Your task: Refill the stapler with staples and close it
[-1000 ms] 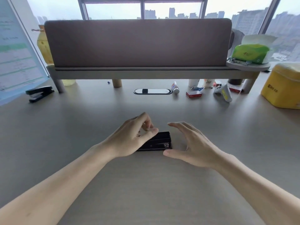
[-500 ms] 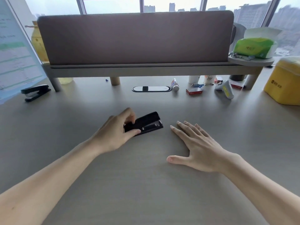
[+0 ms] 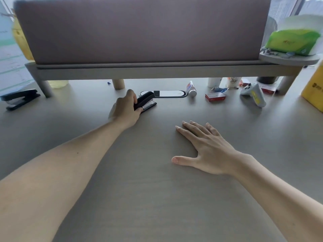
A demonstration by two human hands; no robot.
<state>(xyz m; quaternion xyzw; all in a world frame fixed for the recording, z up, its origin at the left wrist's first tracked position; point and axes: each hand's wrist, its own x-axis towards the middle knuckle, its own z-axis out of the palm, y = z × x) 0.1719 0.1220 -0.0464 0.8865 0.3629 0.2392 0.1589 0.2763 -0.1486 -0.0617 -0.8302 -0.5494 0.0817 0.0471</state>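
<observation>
A small black stapler (image 3: 146,101) rests on the grey desk far out in front of me, just before the oval cable port (image 3: 167,93). Its top looks closed down over the base. My left hand (image 3: 126,109) reaches forward and grips the stapler's rear end, hiding that part. My right hand (image 3: 205,146) lies flat on the desk nearer to me, fingers spread, holding nothing. A red staple box (image 3: 215,97) sits to the right of the cable port.
A raised shelf with a brown panel (image 3: 139,30) spans the back. A second black stapler (image 3: 19,99) lies far left. A glue tube (image 3: 191,89), a grey controller (image 3: 254,94), a yellow box (image 3: 314,89) and a green tissue pack (image 3: 291,41) stand at the right.
My left hand has carried the stapler away from me, from the desk's middle up to the cable port. My right hand let go and settled flat on the desk.
</observation>
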